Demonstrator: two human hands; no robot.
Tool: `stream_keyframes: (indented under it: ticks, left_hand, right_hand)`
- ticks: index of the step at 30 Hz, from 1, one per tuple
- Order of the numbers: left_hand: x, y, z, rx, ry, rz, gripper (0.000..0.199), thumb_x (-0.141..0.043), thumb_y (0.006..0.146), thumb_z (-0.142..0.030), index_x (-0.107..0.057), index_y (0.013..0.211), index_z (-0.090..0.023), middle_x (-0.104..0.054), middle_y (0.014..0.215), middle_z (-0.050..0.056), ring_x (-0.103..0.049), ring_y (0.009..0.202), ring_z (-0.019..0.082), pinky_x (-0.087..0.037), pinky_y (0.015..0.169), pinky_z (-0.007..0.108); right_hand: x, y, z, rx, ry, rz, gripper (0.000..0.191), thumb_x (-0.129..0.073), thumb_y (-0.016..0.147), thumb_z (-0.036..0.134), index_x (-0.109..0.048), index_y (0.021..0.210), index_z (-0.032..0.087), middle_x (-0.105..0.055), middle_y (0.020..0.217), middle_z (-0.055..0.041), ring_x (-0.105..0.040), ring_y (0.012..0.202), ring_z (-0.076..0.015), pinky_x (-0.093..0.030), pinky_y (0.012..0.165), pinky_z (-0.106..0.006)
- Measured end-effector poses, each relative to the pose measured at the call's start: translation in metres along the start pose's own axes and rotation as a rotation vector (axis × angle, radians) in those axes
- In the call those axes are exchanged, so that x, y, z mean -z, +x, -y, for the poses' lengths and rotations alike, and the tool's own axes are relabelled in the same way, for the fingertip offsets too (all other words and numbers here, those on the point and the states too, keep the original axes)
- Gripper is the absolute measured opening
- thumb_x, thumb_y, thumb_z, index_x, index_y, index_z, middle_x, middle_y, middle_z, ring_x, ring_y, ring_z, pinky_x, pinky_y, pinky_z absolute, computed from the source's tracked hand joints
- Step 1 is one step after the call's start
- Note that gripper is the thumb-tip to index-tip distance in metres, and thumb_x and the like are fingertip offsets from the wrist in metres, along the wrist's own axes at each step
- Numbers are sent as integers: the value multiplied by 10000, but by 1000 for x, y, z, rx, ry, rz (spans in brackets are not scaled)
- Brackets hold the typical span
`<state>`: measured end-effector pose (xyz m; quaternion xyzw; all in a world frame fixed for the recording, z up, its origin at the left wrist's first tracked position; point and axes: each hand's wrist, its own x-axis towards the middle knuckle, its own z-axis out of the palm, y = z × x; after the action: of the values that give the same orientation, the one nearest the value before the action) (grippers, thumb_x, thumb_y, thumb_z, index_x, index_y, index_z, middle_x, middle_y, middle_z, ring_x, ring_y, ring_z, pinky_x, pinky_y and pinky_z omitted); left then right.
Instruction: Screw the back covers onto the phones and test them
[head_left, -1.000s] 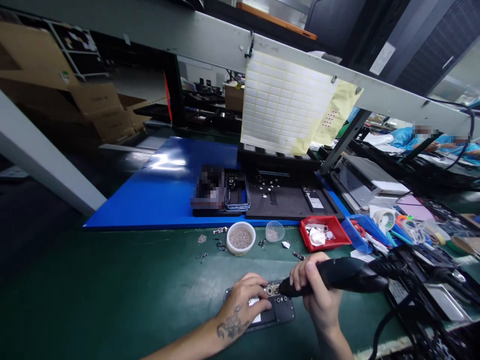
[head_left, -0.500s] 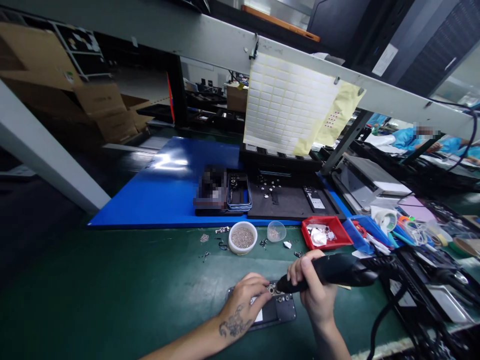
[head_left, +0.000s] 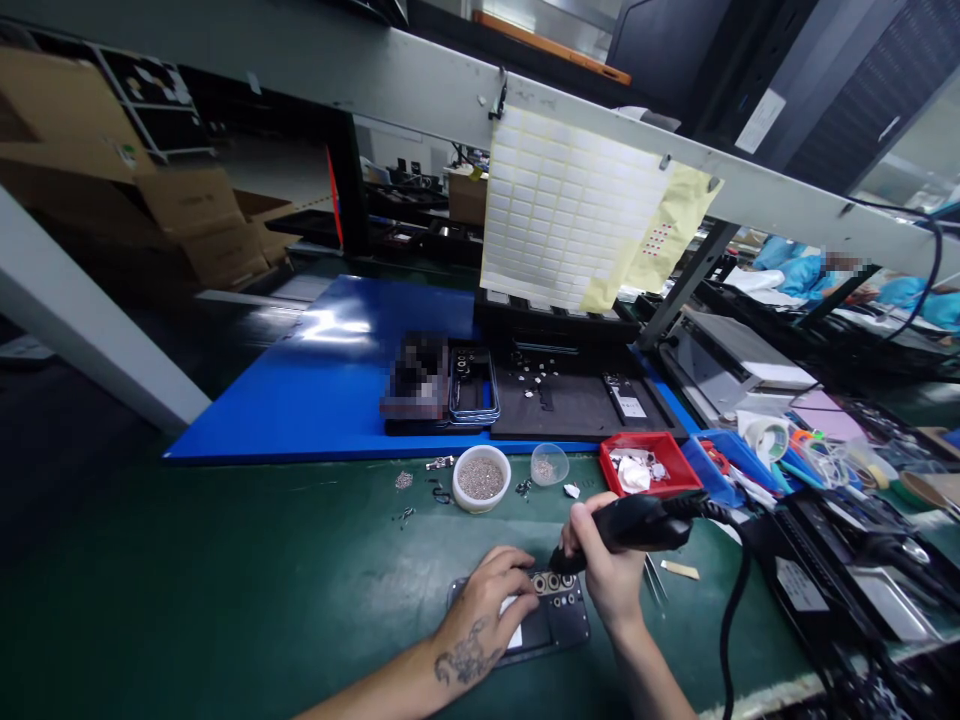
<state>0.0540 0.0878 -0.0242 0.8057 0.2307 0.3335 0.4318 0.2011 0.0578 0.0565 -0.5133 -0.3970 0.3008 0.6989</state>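
Observation:
A dark phone-like device [head_left: 555, 628] with round camera rings along its top edge lies on the green mat. Across its left part rests my left hand [head_left: 491, 605], tattooed at the wrist, its fingers bent over the device and holding it. My right hand [head_left: 609, 570] is wrapped round a black corded electric screwdriver [head_left: 641, 522], whose tip points down at the upper edge of the device near the rings. Above them stand a white round dish of tiny screws [head_left: 481, 478] and a clear cup [head_left: 550, 465] holding a few small parts.
A red tray [head_left: 667, 478] and a blue bin [head_left: 712, 480] stand right of the dishes. Tweezers [head_left: 655, 580] lie right of my right hand. Stacked phone frames [head_left: 475, 412] and a black tray [head_left: 570, 425] sit behind. The screwdriver's cable [head_left: 733, 620] hangs at the right.
The screwdriver and my right hand have moved slightly left and up, with the tool's body swung left. The tweezers now show. My left hand stays on the device.

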Motion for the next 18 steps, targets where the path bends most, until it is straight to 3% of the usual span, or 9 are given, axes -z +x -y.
stream_keyframes:
  ticks: [9, 18]
  left_hand:
    - [0, 1, 2, 38, 46, 32, 191, -549, 843, -86, -721, 880, -158, -679, 1067, 111, -568, 1039, 243, -478, 916, 371]
    - [0, 3, 0, 116, 11, 19, 137, -734, 706, -52, -753, 764, -175, -692, 1069, 110, -579, 1046, 261, -480, 910, 372]
  right_hand:
    - [4, -11, -13, 37, -197, 22, 183, -639, 840, 308, -500, 768, 213, -534, 538, 59, -518, 460, -124, -436, 475, -251]
    - [4, -5, -5, -34, -68, 58, 210, -633, 855, 309, -467, 767, 215, -517, 489, 80, -485, 418, -101, -404, 439, -231]
